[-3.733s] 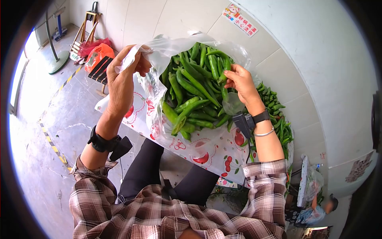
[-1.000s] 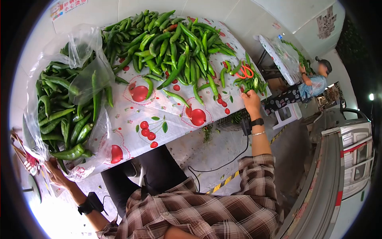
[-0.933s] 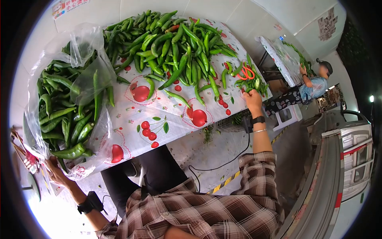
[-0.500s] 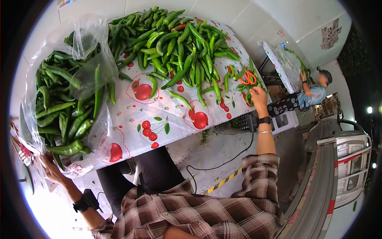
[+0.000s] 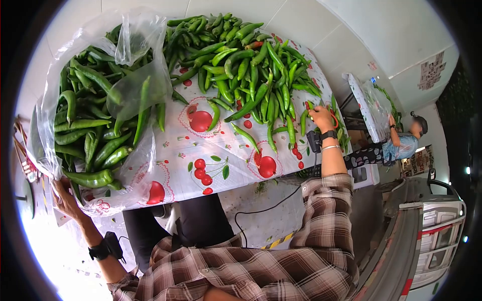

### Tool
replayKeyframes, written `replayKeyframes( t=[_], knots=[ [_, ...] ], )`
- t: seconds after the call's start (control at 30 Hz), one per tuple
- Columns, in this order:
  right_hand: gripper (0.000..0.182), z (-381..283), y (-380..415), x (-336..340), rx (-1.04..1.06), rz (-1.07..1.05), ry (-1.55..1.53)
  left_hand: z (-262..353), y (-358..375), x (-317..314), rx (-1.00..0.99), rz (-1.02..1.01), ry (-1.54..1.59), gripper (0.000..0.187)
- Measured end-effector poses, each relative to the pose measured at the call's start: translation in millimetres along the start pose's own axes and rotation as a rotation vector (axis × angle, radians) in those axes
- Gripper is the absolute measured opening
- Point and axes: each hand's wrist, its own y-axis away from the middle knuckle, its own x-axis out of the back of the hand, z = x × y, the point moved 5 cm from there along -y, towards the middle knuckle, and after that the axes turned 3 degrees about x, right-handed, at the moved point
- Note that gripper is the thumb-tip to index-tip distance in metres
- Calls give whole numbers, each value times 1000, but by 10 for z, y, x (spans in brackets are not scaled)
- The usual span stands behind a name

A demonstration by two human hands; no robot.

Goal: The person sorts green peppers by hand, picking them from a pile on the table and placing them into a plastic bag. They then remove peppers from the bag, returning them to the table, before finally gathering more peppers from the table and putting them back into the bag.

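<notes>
My right hand [image 5: 322,118] is over the right end of the table, its fingers curled in among a few green chili peppers [image 5: 304,122]. Whatever may be between those fingertips is hidden. Orange-red scissors handles [image 5: 335,119] show just behind the hand, mostly covered by it. At the left, my left hand [image 5: 65,199] is closed at the lower corner of a clear plastic bag [image 5: 142,175], with the fingers partly out of sight. Long green chili peppers [image 5: 95,133] fill the bag. A large heap of green chili peppers [image 5: 241,65] spreads over the back of the table.
A patterned tablecloth [image 5: 228,138] with printed fruit covers the table. A black cable [image 5: 266,209] runs across the floor. At the right, another person [image 5: 401,146] works at a second table [image 5: 362,105]. Beyond a metal rail stands a light-coloured vehicle [image 5: 442,231].
My right hand has moved left over the table's right end and now partly covers the scissors. My left hand stays at the bag. The whole view has shifted slightly.
</notes>
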Motion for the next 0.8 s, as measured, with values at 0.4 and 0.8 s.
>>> replayKeyframes(
  t=[0.4, 0.8],
  knots=[
    [29, -445, 497, 444, -25, -7, 194, -194, -66, 66, 37, 19, -37, 35],
    [29, -657, 847, 215, -10, -100, -283, -88, 34, -7, 89, 47, 23, 36]
  ],
)
